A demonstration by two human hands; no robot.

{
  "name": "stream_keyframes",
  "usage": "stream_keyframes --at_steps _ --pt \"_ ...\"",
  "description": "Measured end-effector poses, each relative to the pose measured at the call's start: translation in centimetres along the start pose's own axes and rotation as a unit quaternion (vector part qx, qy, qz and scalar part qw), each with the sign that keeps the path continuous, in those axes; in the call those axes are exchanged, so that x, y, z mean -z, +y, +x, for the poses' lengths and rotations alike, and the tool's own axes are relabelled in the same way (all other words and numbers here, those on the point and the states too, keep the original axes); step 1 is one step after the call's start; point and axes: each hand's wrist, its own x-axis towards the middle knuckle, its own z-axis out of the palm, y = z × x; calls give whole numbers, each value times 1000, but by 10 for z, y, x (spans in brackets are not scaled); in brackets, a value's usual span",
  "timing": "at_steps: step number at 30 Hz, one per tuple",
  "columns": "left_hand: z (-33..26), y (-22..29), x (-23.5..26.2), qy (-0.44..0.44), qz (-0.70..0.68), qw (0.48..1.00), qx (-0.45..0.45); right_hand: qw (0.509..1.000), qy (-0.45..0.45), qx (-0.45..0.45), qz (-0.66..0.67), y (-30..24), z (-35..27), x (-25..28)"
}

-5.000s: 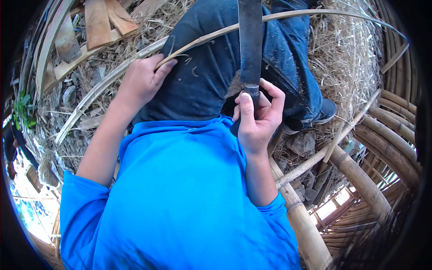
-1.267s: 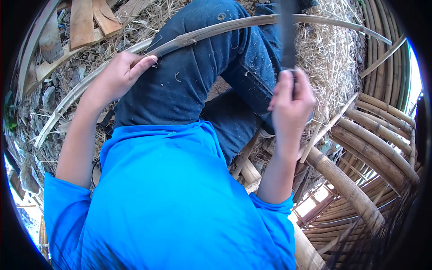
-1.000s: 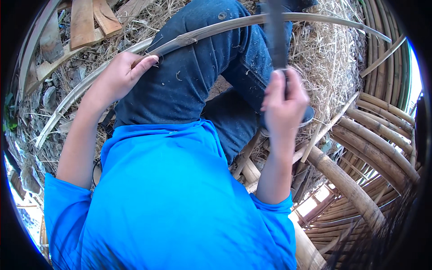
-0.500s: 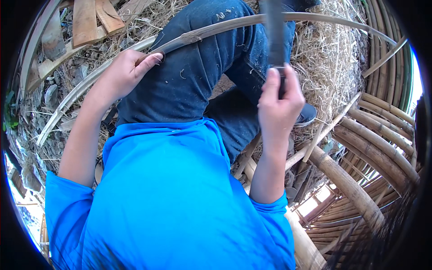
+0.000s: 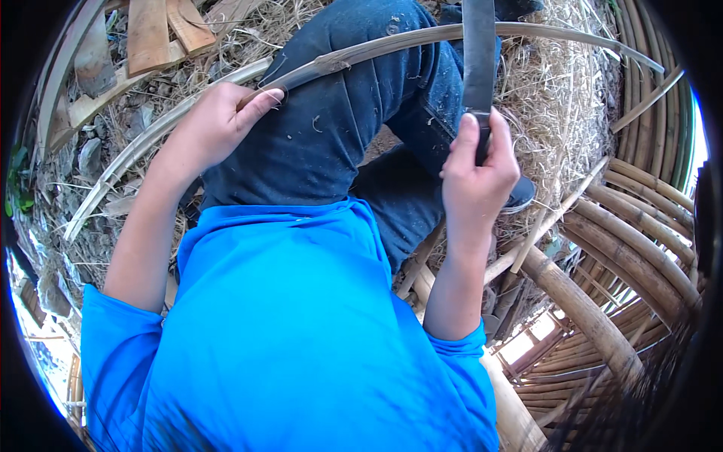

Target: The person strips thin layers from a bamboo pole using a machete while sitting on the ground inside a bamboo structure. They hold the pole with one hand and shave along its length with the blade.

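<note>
A long, split bamboo strip (image 5: 384, 47) lies across my raised knee and reaches far to the right. My left hand (image 5: 218, 120) is closed around its left part, thumb along the top. In my right hand (image 5: 482, 162) is the dark handle of a machete (image 5: 479, 64), gripped with the thumb and fingers. Its broad grey blade points away from me and crosses the strip beyond my knee; whether the edge touches the strip I cannot tell. The blade's tip is cut off by the top of the picture.
Pale shavings (image 5: 553, 98) cover the ground at the right. Another split strip (image 5: 135, 154) lies at the left, beside wooden boards (image 5: 147, 38) at the back left. Bamboo poles (image 5: 580, 301) and a slatted bamboo structure (image 5: 640, 241) stand close on my right.
My right hand and the machete have moved slightly right, and the blade, blurred before, is sharp now. My left hand and the strip have shifted a little right in view.
</note>
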Motion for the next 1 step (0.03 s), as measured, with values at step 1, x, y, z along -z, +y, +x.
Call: stream_keyframes --at_steps 1 --pt "0 -6 -2 6 22 1000 -8 1000 -6 15 -9 0 -3 -3"
